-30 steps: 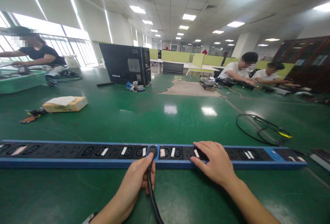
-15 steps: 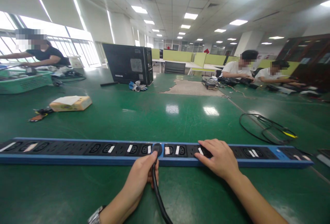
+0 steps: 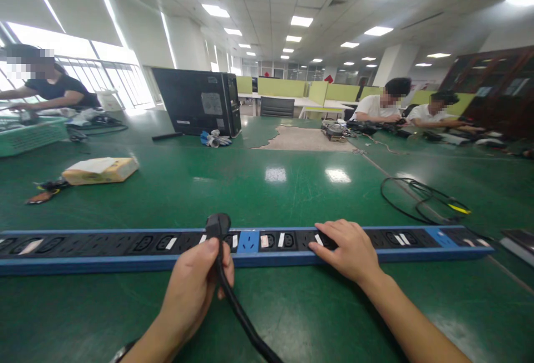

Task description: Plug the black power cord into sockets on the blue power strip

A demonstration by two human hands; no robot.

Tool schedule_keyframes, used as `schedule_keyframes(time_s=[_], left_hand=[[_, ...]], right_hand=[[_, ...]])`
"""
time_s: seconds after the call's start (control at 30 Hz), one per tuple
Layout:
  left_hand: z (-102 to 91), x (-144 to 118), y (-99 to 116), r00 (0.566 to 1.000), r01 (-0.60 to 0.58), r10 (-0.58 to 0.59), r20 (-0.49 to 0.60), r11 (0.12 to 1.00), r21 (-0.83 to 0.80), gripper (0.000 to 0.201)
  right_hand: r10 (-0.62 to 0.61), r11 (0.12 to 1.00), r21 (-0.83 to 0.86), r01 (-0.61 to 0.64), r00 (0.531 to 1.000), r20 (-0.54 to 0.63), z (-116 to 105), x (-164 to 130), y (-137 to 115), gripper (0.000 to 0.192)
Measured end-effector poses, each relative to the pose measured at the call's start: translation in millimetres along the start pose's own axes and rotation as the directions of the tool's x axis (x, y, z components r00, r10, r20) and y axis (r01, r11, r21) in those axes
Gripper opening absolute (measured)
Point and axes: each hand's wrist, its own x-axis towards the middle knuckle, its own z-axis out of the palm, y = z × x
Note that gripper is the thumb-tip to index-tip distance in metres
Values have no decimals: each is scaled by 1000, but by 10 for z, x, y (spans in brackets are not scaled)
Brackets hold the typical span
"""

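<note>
A long blue power strip (image 3: 249,241) with black socket panels lies across the green table in front of me. My left hand (image 3: 196,268) grips a black plug (image 3: 218,222), its thumb on the plug's base. The plug is above the strip, left of the bare blue socket panel, and covers part of the sockets behind it. From it a thick black cable (image 3: 246,321) runs down past the bottom edge. On the right half of the strip, my right hand (image 3: 348,249) holds it from above, its fingers across the black sockets and its thumb beside a white label.
A yellow tissue pack (image 3: 100,171) lies at left, near a green basket (image 3: 33,136). Farther back stand a black computer case (image 3: 200,101) and gloves (image 3: 216,138). A coiled black cable (image 3: 417,196) lies at right. Other people sit around the table.
My left hand has moved left with the plug, away from the blue socket panel, which now shows uncovered. My right hand stays on the same part of the strip. The view has shifted slightly.
</note>
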Motion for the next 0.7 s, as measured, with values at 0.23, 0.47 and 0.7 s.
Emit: schedule_keyframes(time_s=[0.23, 0.47, 0.7], left_hand=[[-324, 152, 203, 974, 23, -63, -219, 983, -182, 45], [-712, 234, 250, 951, 171, -201, -234, 975, -142, 45], [-671, 195, 230, 951, 232, -236, -200, 972, -43, 47]], right_hand=[[9, 1000, -25, -10, 999, -43, 9, 9, 105, 36], [21, 999, -31, -23, 999, -47, 12, -1, 102, 31], [28, 999, -22, -28, 999, -30, 8, -5, 100, 31]])
